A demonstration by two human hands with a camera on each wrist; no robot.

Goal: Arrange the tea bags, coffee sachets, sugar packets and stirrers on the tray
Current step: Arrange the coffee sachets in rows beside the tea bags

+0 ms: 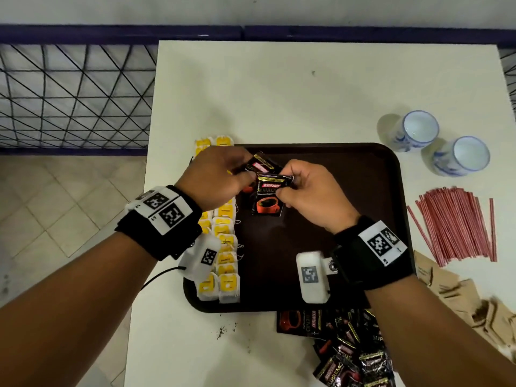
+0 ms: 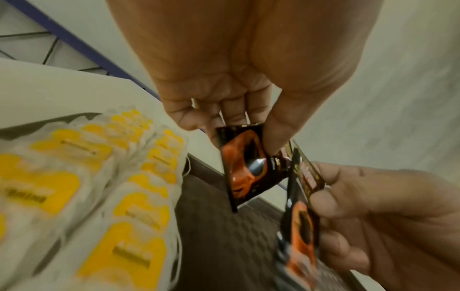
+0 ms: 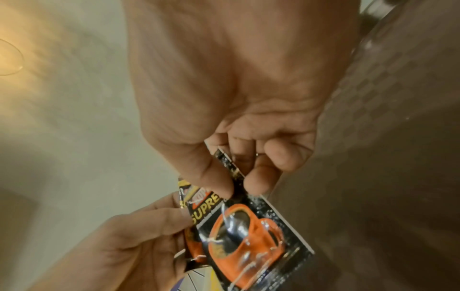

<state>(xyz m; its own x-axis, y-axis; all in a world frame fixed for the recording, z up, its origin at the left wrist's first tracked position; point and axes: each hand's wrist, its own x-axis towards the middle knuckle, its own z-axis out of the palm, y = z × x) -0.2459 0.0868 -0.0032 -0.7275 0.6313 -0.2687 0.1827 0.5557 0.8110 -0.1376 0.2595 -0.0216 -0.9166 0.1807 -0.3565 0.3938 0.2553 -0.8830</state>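
Above the dark brown tray [image 1: 349,219] my two hands meet, each pinching a black coffee sachet printed with an orange cup. My left hand [image 1: 245,174] holds the farther sachet [image 1: 261,163] by its edge between thumb and fingers; the left wrist view shows that sachet [image 2: 245,163] hanging from the left hand [image 2: 242,137]. My right hand [image 1: 282,188] pinches the top of the nearer sachet [image 1: 268,199], seen close in the right wrist view [image 3: 248,226]. Yellow-tagged tea bags [image 1: 226,247] lie in two columns along the tray's left side.
More coffee sachets [image 1: 349,344] are heaped on the white table [image 1: 279,93] below the tray. Brown sugar packets [image 1: 460,297] lie at the lower right and red stirrers [image 1: 458,224] right of the tray. Two blue-and-white cups [image 1: 416,129] stand at the back right.
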